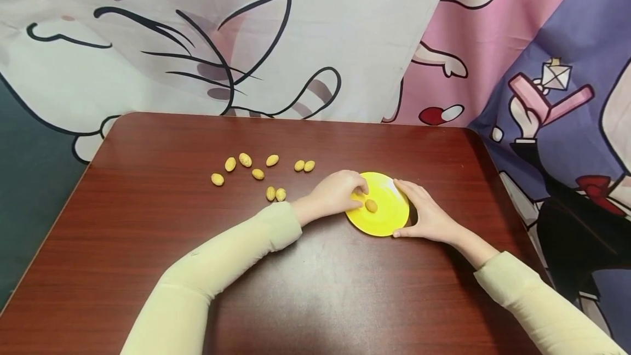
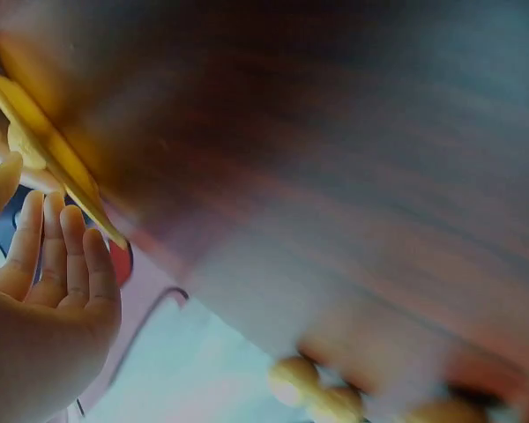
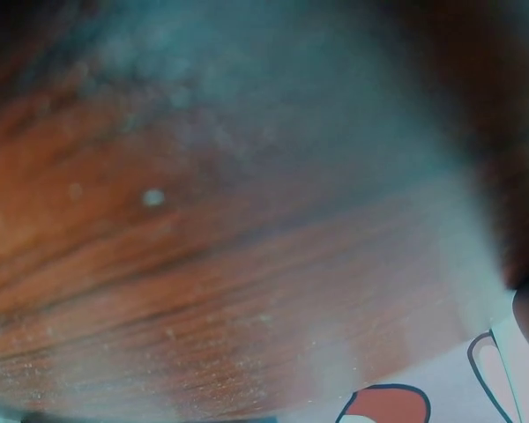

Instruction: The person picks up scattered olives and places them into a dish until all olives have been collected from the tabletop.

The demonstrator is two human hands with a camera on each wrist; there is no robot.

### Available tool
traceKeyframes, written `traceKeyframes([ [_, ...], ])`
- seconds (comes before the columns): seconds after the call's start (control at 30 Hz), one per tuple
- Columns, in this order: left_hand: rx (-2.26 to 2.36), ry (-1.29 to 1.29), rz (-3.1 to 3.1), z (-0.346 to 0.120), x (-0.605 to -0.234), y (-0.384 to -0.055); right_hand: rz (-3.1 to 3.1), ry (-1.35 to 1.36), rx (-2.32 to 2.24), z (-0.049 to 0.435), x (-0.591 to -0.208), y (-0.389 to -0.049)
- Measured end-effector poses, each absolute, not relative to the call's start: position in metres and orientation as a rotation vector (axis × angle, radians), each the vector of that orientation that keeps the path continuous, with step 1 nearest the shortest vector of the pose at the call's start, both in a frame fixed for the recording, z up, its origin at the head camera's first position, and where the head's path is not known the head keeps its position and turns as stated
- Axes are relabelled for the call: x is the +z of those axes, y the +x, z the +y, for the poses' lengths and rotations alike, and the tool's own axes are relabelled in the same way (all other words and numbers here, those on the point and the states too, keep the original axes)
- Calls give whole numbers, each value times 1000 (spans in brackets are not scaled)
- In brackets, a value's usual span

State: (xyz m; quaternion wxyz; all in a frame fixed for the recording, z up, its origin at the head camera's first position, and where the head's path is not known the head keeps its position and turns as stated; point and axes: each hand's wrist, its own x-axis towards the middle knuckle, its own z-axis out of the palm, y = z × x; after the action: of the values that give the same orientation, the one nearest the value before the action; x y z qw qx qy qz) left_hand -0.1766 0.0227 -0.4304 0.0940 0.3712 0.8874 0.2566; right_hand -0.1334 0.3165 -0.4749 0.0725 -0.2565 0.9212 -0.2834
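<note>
A round yellow plate (image 1: 382,221) lies on the table, with one small yellow oval piece (image 1: 371,206), like a fruit or nut, on it. Over the plate's left side is my left hand (image 1: 340,193), its fingertips close beside that piece. In the left wrist view the left hand (image 2: 57,291) has its fingers extended and its thumb apart, near the tilted-looking plate (image 2: 57,163). My right hand (image 1: 429,215) holds the plate's right rim between thumb and fingers. The right wrist view shows mostly table, without the hand's grip.
Several more yellow oval pieces (image 1: 258,174) lie scattered left of the plate, some in touching pairs (image 1: 280,194). The brown table (image 1: 305,289) ends at its back edge against a printed cartoon cloth (image 1: 365,43).
</note>
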Motion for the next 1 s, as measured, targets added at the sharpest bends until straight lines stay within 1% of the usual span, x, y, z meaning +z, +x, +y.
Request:
traceKeyframes([
  [0.23, 901, 955, 2654, -14, -417, -186, 2775, -767, -843, 318, -475, -132],
  [0.47, 1016, 895, 2755, -59, -402, -198, 2781, -783, -846, 316, -474, -133],
  [0.63, 1129, 755, 2816, -96, -396, -198, 2777, -780, -851, 315, -474, -132],
  [0.8, 1194, 613, 2868, -134, -397, -194, 2779, -783, -853, 315, -473, -132],
  [1.0, 1178, 467, 2941, -178, -407, -187, 2777, -775, -848, 314, -473, -132],
])
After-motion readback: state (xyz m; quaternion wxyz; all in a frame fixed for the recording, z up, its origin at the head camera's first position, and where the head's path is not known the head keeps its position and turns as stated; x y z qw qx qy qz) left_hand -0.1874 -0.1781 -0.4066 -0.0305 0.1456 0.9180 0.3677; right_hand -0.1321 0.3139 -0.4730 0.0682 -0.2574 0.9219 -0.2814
